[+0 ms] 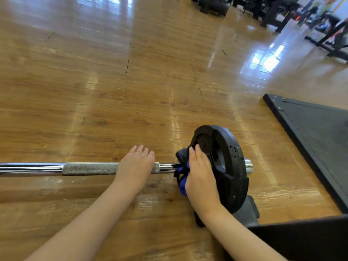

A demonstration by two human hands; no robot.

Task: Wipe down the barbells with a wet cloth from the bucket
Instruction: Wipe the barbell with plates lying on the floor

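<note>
A chrome barbell (88, 168) lies across the wooden floor from the left edge to a black weight plate (231, 166) at its right end. My left hand (136, 164) rests flat on the bar's rough grip section, fingers straight. My right hand (201, 178) holds a dark blue wet cloth (181, 166) against the inner face of the plate, where the bar meets it. Part of the cloth is hidden under my palm. No bucket is in view.
A black floor mat (316, 136) lies to the right of the plate. A dark block (246, 211) sits under the plate. Black gym machines (273, 10) stand at the far right back. Wide wooden floor (113, 72) stretches ahead.
</note>
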